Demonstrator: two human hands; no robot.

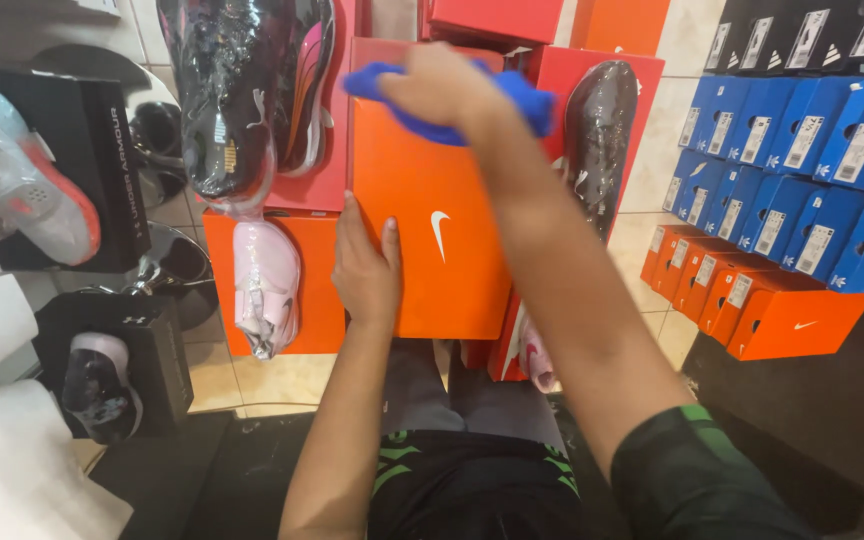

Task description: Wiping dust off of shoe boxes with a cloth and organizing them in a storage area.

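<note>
Stacked boxes behind; glossy orange shoebox (432, 230), lid closed.

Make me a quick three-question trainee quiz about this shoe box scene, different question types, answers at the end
1. True or false: the right hand grips a blue cloth.
2. Which does the left hand rest on? A) a blue box B) the orange shoe box C) a black box
3. Fill in: the stacked blue boxes sit on the person's ____ side.

Key: 1 true; 2 B; 3 right.
</note>
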